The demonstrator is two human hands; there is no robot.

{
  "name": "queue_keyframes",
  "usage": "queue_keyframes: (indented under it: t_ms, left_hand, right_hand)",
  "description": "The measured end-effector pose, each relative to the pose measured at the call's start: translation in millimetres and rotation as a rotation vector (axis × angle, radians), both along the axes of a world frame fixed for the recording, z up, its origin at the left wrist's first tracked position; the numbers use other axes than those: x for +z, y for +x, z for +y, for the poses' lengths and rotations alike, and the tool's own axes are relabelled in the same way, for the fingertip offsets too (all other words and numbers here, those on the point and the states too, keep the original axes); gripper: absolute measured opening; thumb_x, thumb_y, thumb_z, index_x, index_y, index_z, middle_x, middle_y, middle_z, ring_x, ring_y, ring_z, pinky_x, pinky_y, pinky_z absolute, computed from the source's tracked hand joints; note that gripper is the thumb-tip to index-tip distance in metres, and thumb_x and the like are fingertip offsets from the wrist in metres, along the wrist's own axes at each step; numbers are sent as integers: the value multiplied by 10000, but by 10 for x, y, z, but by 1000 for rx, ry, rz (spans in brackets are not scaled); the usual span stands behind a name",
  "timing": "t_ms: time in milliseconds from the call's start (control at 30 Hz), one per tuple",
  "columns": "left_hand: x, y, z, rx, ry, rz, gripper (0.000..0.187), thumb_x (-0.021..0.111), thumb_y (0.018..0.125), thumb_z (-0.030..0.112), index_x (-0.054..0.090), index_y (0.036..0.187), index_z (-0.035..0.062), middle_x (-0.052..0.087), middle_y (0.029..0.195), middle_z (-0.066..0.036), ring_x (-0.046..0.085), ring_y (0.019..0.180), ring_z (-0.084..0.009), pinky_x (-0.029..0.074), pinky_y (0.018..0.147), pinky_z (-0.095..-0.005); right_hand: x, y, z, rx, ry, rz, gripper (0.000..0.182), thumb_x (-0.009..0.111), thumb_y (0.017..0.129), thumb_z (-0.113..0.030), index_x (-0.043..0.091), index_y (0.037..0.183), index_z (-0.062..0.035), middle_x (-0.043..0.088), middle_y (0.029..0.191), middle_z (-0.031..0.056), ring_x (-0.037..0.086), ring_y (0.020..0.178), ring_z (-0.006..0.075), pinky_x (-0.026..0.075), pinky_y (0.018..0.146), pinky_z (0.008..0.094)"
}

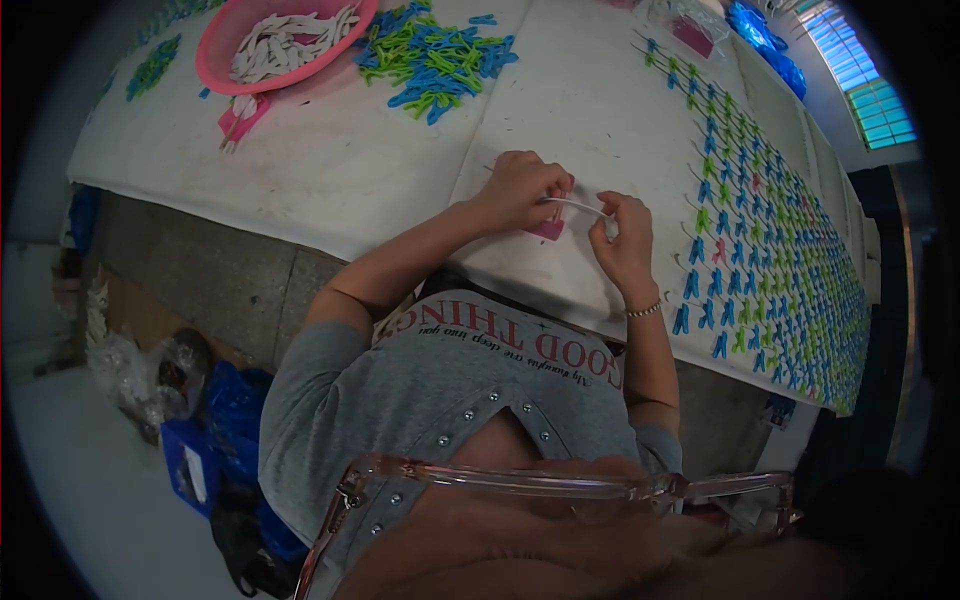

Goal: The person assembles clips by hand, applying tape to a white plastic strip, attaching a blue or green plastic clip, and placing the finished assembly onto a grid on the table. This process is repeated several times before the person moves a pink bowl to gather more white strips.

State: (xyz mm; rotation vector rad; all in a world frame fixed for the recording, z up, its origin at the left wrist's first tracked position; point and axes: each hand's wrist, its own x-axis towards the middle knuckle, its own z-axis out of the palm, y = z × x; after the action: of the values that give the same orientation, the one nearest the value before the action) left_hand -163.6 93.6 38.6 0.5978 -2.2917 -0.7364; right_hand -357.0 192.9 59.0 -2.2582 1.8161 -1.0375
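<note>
The strip is between basin, left, and clip rows, right.

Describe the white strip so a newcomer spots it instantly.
Find the white-topped table, then the left hand and right hand by its near edge. A thin white strip bridges them. Unlike the white pieces heaped in the pink basin, it is held.

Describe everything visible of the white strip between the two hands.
The white strip is thin and plain; its material cannot be told. It bows slightly between the left hand and the right hand, touching both, and sits lower in the picture toward the right. Its tips are too small to make out. In this view it passes just above a pink piece on the white table.
</note>
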Motion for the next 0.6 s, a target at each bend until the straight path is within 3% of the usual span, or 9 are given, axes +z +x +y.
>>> queue_keyframes:
  t_ms: [200, 233, 267, 333, 400, 467, 600]
  left_hand:
    - [-17, -138, 43, -18, 70, 146, 205, 644, 725, 126, 590, 923, 114, 633, 777, 15, 572, 822, -223, 398, 819, -365]
    - [3, -70, 5, -4, 61, 148, 205, 644, 725, 126, 590, 923, 114, 633, 777, 15, 572, 822, -223, 398, 819, -365]
    - [17, 22, -31, 34, 125, 210, 216, 659, 736, 113, 588, 939, 104, 628, 812, 4, 556, 835, -197, 395, 821, -340]
    - [-15, 216, -115, 73, 181, 275, 228, 674, 746, 100, 585, 956, 94, 622, 848, -7, 540, 848, -172, 393, 823, -316]
    - [-251, 453, -263, 278, 326, 490, 240, 680, 766, 61, 563, 974, 81, 583, 884, 1, 512, 837, -113, 400, 798, -269]
    - [-419, 707, -401, 331, 381, 562, 266, 681, 771, 39, 548, 997, 78, 558, 894, 11, 494, 824, -90, 401, 780, -246]
    - [-707, 935, -557, 460, 560, 767, 317, 678, 767, 26, 525, 1041, 69, 537, 894, 8, 479, 803, -91, 413, 756, -241]
  right_hand:
    - [417, 19, 19, 41, -67, 89, 363, 608, 709, -18, 563, 1066, -60, 565, 853, 82, 542, 829, 246, 415, 771, 370]
    - [512, 49, -12, 51, -22, -52, 369, 619, 719, -25, 559, 1082, -48, 575, 876, 93, 551, 860, 248, 430, 788, 368]
    - [566, 68, -50, 60, 26, -191, 378, 630, 728, -32, 555, 1099, -37, 584, 898, 104, 559, 890, 250, 445, 804, 367]
    - [596, 66, -244, 121, 33, -191, 355, 632, 752, -55, 558, 1098, -28, 593, 927, 119, 567, 917, 253, 455, 819, 356]
    - [590, 60, -527, 166, 37, -191, 335, 634, 776, -78, 560, 1097, -18, 602, 956, 133, 575, 943, 257, 464, 833, 346]
    - [414, 62, -937, 220, 218, -71, 268, 619, 835, -121, 575, 1083, -29, 615, 1027, 128, 590, 931, 208, 470, 820, 313]
    - [44, 309, -1881, 192, 425, -47, 219, 607, 861, -209, 634, 938, -6, 663, 844, 130, 632, 765, 259, 491, 715, 347]
